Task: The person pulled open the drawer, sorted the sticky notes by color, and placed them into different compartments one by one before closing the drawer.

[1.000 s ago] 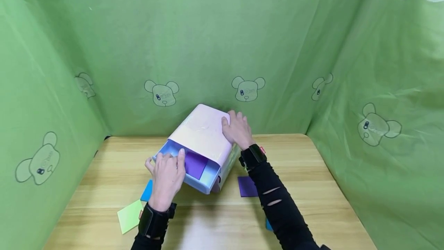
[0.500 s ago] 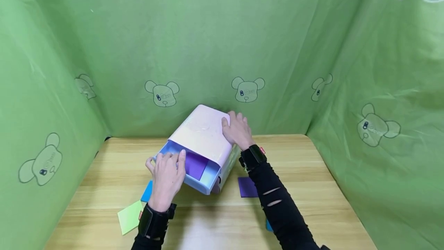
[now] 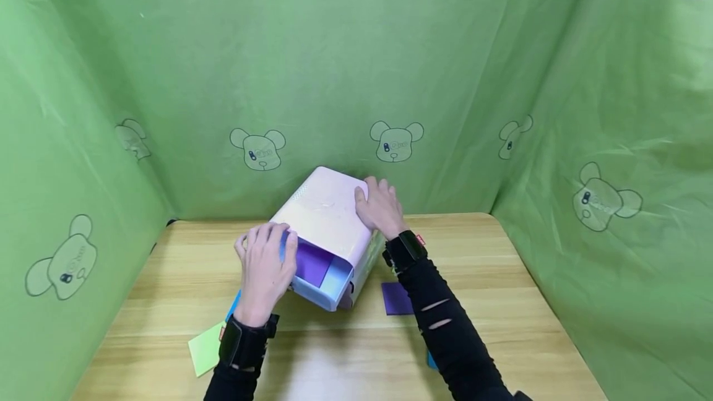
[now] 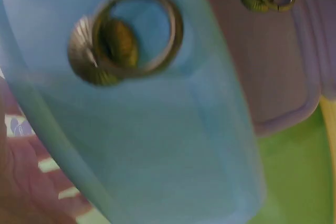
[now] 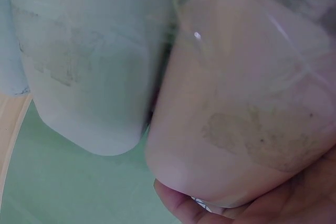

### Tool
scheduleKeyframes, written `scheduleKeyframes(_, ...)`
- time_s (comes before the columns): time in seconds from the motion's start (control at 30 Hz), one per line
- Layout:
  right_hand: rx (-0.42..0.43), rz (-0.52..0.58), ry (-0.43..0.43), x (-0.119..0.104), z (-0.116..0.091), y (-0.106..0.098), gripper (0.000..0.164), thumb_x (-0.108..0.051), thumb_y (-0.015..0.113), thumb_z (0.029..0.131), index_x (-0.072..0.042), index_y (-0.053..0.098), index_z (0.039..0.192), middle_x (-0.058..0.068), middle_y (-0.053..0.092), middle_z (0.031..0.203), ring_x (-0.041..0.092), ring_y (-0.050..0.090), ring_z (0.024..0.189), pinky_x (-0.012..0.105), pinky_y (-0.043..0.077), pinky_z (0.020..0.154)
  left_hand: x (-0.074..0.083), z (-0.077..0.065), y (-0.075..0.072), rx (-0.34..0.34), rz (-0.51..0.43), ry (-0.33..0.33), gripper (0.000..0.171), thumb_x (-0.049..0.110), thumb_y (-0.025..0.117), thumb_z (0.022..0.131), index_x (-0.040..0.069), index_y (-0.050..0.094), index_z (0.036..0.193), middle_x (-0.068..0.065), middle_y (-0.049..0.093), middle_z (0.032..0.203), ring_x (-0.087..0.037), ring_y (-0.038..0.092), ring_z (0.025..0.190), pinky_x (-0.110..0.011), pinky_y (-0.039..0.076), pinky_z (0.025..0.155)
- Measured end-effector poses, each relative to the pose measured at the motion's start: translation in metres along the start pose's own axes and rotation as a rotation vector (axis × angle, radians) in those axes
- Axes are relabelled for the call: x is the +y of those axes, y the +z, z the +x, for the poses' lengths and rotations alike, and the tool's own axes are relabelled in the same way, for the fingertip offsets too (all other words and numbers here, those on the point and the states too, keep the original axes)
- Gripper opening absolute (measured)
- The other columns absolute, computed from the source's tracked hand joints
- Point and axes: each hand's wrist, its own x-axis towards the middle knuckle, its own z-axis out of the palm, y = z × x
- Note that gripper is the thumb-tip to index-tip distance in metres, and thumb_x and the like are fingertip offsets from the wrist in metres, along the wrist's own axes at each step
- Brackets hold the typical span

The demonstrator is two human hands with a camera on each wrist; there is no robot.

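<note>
A small drawer cabinet point(image 3: 325, 206) with a pale pink top stands angled on the table. Its top blue drawer point(image 3: 320, 294) is pulled partly out and holds a purple square point(image 3: 312, 263). My left hand point(image 3: 263, 274) lies over the drawer's left front corner, fingers extended toward the cabinet's top edge, thumb pointing up. In the left wrist view, a brass ring pull point(image 4: 176, 30) hangs on the drawer front, with the fingers point(image 4: 37, 177) behind it. My right hand point(image 3: 381, 208) grips the cabinet's back right edge, thumb on top and fingers over the far side.
A light green square point(image 3: 203, 349) and a blue piece point(image 3: 233, 304) lie left of the cabinet. A purple square point(image 3: 397, 299) and another blue piece point(image 3: 431, 361) lie by the right forearm. Green cloth point(image 3: 328, 67) surrounds the wooden table point(image 3: 501, 302).
My left hand has shifted forward, from the drawer's front edge to over its left corner and the cabinet's top edge. The right hand, cabinet and drawer stay about where they were.
</note>
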Motion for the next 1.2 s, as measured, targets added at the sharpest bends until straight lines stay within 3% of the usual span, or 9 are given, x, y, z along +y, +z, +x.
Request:
scheduleKeyframes(0.17, -0.004, -0.01, 0.011, 0.0, -0.001, 0.0, 0.06, -0.049, 0.03, 0.105, -0.011, 0.039, 0.151, 0.022, 0.046, 0.142, 0.039, 0.047, 0.124, 0.056, 0.05, 0.099, -0.004, 0.006, -0.001, -0.164, 0.053, 0.019, 0.039, 0.032, 0.048, 0.104, 0.01, 0.063, 0.132, -0.018, 0.057, 0.144, -0.038, 0.046, 0.138, -0.064, 0.03, 0.114)
scheduleKeyframes(0.3, -0.003, -0.007, 0.007, -0.001, -0.002, 0.0, 0.06, -0.05, 0.03, 0.105, -0.012, 0.039, 0.151, 0.021, 0.046, 0.141, 0.038, 0.047, 0.124, 0.056, 0.05, 0.098, -0.007, 0.006, -0.003, -0.227, 0.09, 0.016, 0.045, 0.031, 0.048, 0.102, 0.012, 0.058, 0.141, -0.017, 0.049, 0.154, -0.039, 0.04, 0.147, -0.067, 0.033, 0.115)
scheduleKeyframes(0.67, -0.005, 0.0, 0.003, -0.002, -0.001, 0.001, 0.061, -0.05, 0.029, 0.105, -0.012, 0.038, 0.152, 0.021, 0.045, 0.143, 0.038, 0.046, 0.125, 0.056, 0.05, 0.099, -0.009, 0.005, -0.004, -0.288, 0.114, -0.035, 0.054, 0.026, 0.048, 0.096, 0.021, 0.05, 0.15, -0.009, 0.04, 0.163, -0.045, 0.04, 0.145, -0.068, 0.035, 0.112)
scheduleKeyframes(1.2, 0.005, -0.009, -0.004, 0.0, 0.002, 0.002, 0.062, -0.05, 0.029, 0.106, -0.01, 0.038, 0.151, 0.023, 0.046, 0.143, 0.039, 0.048, 0.122, 0.056, 0.05, 0.098, -0.015, 0.007, -0.004, -0.327, 0.117, -0.034, 0.063, 0.022, 0.053, 0.091, 0.025, 0.045, 0.153, -0.006, 0.033, 0.167, -0.044, 0.036, 0.148, -0.066, 0.035, 0.11)
